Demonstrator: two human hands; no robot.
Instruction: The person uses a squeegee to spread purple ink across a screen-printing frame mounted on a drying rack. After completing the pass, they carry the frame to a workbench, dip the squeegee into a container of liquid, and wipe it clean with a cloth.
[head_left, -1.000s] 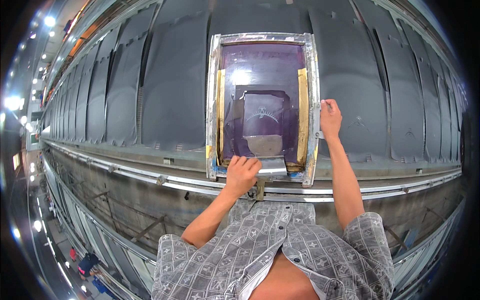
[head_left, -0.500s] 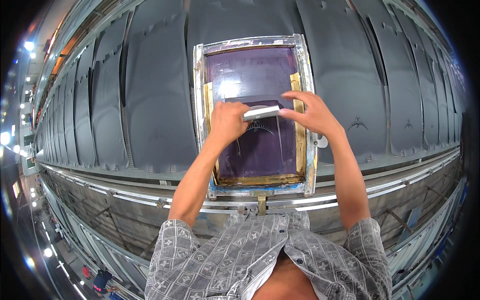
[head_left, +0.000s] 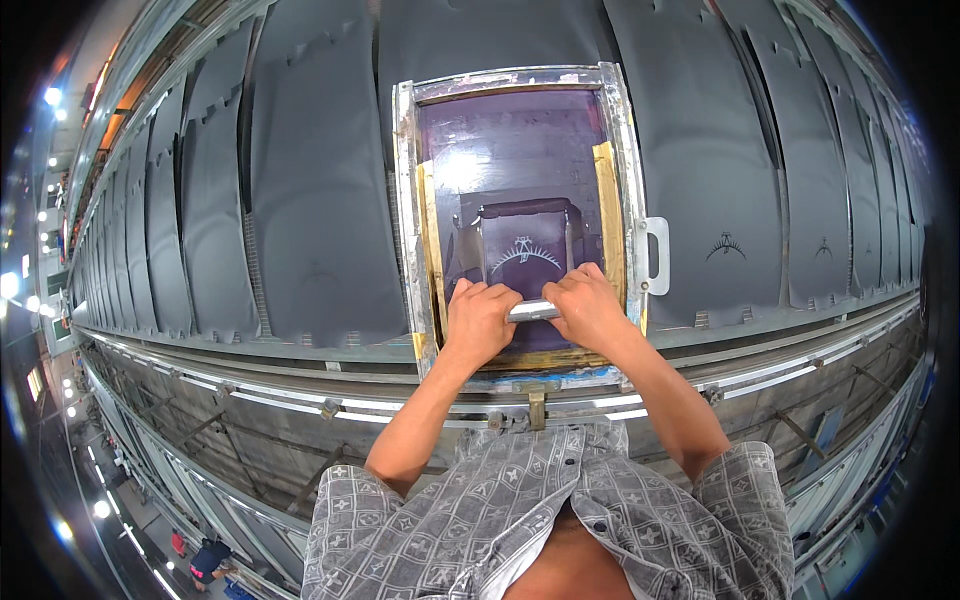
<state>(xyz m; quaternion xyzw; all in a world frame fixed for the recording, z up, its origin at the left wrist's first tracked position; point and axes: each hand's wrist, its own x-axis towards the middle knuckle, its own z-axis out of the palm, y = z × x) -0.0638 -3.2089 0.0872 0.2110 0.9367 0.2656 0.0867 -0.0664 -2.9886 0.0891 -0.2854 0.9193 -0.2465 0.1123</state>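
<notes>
A printing screen (head_left: 520, 150) with purple mesh in a worn, paint-stained frame lies in front of me. Both my hands are wrapped round the silver handle of a squeegee (head_left: 534, 311) near the screen's lower end. My left hand (head_left: 480, 320) grips its left end and my right hand (head_left: 585, 312) its right end; my fingers hide much of it. Just beyond the squeegee, a pale curved, spiked design (head_left: 525, 253) shows in the mesh. Dark wet ink (head_left: 525, 208) forms a band above the design and runs down both sides of it.
Dark grey sheets (head_left: 320, 180) line the long table on both sides. One sheet at right bears a printed black design (head_left: 726, 246). A white handle (head_left: 656, 256) juts from the frame's right side. Metal rails (head_left: 680, 397) run along the near edge. Another person (head_left: 208, 562) is far off at lower left.
My right hand has come onto the squeegee and closed round it. Both hands have brought the squeegee nearer to me, down the screen, uncovering the design and the ink band.
</notes>
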